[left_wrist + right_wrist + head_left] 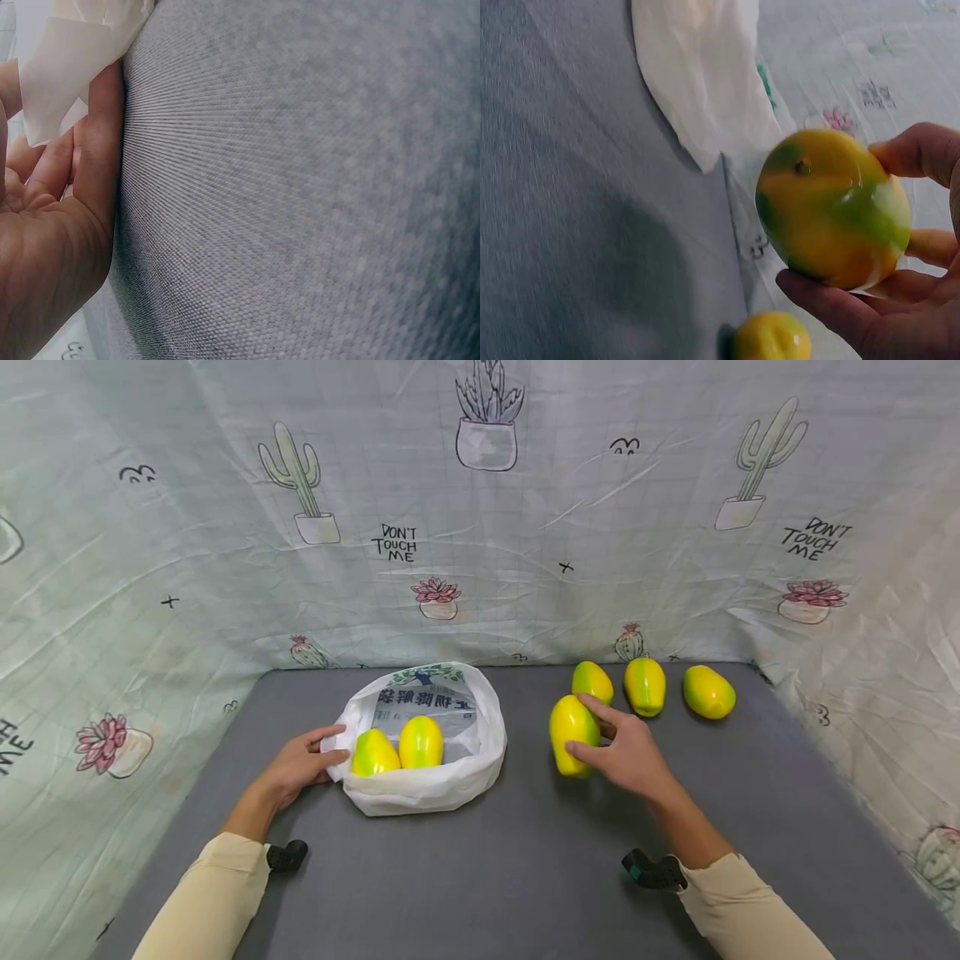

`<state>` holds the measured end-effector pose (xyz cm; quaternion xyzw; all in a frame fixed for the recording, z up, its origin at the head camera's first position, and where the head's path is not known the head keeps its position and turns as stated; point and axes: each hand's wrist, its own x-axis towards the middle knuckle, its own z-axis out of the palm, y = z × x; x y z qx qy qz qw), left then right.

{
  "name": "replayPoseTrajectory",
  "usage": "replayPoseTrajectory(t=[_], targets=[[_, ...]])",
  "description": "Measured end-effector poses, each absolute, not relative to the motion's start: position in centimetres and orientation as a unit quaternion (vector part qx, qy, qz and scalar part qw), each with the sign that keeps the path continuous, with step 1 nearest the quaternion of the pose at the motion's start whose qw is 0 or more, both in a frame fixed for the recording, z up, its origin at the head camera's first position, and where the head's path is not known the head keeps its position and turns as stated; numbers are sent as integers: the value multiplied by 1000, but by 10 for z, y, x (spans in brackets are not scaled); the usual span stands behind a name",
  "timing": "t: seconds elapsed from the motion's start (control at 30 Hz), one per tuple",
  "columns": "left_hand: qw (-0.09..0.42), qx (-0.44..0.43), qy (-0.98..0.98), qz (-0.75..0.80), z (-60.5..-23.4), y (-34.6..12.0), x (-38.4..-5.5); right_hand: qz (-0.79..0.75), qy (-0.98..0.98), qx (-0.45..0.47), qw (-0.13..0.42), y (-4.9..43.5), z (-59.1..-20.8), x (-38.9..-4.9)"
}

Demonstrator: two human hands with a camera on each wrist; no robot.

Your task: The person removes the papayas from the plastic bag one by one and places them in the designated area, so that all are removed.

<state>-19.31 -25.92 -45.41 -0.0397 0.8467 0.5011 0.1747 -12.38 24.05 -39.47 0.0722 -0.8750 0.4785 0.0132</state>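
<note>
A white plastic bag [420, 793] stands with its mouth spread, and two yellow-green papayas [421, 742] lie inside. At its left edge my left hand [303, 762] pinches the bag's rim between thumb and fingers. In the left wrist view a fold of the white plastic [64, 64] hangs between them. My right hand [628, 752] grips another papaya [572, 739] to the right of the bag. The right wrist view shows this papaya [832, 210] held above the table, thumb on one side and fingers on the other.
Three more papayas [645, 687] lie near the back right of the grey table [480, 885]; the leftmost is partly behind the held one. Behind the table hangs a pale cloth [525, 543] printed with cacti. Each forearm wears a dark strap device [656, 871].
</note>
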Motion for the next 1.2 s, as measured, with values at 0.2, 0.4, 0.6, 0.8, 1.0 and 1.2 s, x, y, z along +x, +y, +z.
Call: replayPoseTrajectory(t=[0.2, 0.4, 0.6, 0.8, 1.0, 1.2], targets=[[173, -47, 846, 502, -454, -258, -195, 489, -869, 69, -18, 259, -390, -123], [175, -46, 843, 506, -455, -260, -194, 495, -866, 67, -28, 273, -390, -122], [170, -40, 847, 501, -454, -262, -193, 494, -866, 72, -37, 289, -392, -121], [173, -36, 844, 507, -455, -258, -194, 499, -863, 64, -51, 309, -393, -120], [169, -35, 846, 505, -455, -259, -194, 481, -874, 50, -53, 322, -393, -121], [174, -39, 845, 504, -455, -259, -194, 463, -884, 36, -57, 336, -393, -121]])
